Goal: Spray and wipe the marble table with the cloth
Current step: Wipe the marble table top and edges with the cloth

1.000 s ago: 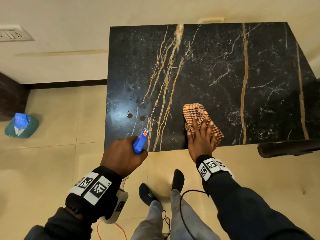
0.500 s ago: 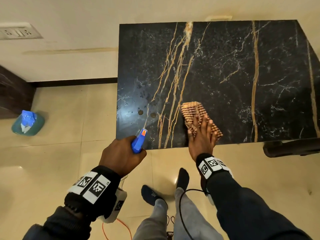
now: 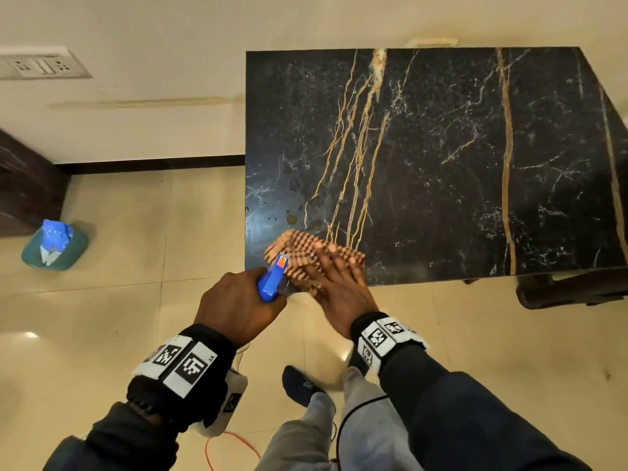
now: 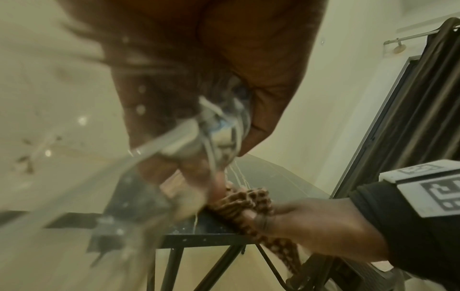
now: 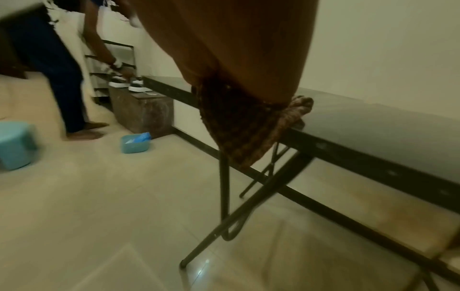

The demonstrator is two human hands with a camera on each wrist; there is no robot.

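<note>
The black marble table [image 3: 441,158] with gold veins fills the upper right of the head view. A brown checked cloth [image 3: 299,256] lies at its near left corner, partly hanging over the front edge. My right hand [image 3: 334,266] presses flat on the cloth with straight, blurred fingers. My left hand [image 3: 265,294] grips the blue spray head of the spray bottle [image 3: 273,278] just off the table's front left corner, beside the cloth. In the left wrist view the bottle [image 4: 219,126] is blurred and the cloth [image 4: 246,198] sits under the right hand [image 4: 311,222]. Spray drops [image 3: 291,219] lie behind the cloth.
A teal tub [image 3: 54,249] with a blue packet stands on the tiled floor at left. A dark chair edge [image 3: 571,287] juts in at the table's right front. In the right wrist view thin folding table legs [image 5: 224,196] show, and another person [image 5: 62,78] bends at a shoe rack.
My right hand has slid the cloth left along the front edge, from near the gold veins to the near left corner. The left hand still holds the spray bottle in much the same place.
</note>
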